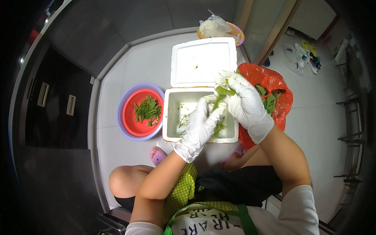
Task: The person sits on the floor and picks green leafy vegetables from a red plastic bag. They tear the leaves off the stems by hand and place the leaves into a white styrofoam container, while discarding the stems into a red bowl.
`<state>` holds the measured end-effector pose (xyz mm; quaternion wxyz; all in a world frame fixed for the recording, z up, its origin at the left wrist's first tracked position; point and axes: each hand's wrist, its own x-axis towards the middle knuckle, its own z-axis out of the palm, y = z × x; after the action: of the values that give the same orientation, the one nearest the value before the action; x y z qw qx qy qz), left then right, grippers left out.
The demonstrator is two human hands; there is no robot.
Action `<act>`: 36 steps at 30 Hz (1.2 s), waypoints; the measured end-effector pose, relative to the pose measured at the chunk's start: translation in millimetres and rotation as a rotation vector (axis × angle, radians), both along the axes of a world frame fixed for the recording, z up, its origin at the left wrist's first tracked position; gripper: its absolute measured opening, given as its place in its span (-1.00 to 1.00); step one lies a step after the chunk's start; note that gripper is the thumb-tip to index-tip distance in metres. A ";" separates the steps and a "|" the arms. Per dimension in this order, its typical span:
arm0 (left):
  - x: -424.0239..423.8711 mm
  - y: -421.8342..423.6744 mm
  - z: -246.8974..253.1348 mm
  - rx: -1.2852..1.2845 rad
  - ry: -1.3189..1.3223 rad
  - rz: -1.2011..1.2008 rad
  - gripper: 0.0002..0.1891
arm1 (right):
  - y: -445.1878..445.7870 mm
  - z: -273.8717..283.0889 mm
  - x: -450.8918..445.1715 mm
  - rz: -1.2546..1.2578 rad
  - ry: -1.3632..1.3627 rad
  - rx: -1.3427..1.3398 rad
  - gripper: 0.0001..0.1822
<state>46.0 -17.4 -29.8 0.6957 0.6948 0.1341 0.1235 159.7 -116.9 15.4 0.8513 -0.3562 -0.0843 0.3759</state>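
Both hands wear white gloves and meet above a white foam box [166, 117]. My left hand [202, 120] pinches the lower end of a green vegetable stalk [219, 98]. Around the upper part of the same stalk, my right hand [242, 98] has its fingers curled. Scraps of stem and leaf [183, 120] lie on the box floor, partly hidden by my left hand. Left of the box, picked leafy greens [148, 110] rest in a red basket [129, 117] set within a lavender basin [121, 127]. More leafy greens [271, 101] show in a red plastic bag [283, 114] on the right.
Behind the box lies its white foam lid [202, 64] with a small green scrap on it. A round basket [241, 30] holding plastic bags [216, 25] stands farther back. Dark cabinets [58, 97] line the left. Several shoes [302, 55] sit beyond a door frame at right.
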 end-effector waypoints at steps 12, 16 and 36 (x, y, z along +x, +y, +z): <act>-8.8 -1.6 37.6 0.213 0.046 0.244 -0.78 | -20.6 15.8 9.9 0.081 -1.283 -0.648 -0.70; -11.7 -3.9 45.2 0.119 0.024 0.237 -0.72 | -16.7 8.9 6.1 -0.155 -1.696 -0.720 -0.72; -39.5 40.4 89.0 0.321 0.311 0.094 -0.84 | -18.3 8.2 9.7 -0.029 -1.931 -0.661 -0.82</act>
<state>6.5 23.0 59.3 0.5408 0.8001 0.2507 0.0668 169.4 -135.1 23.7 0.2833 -0.7253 -0.6227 -0.0778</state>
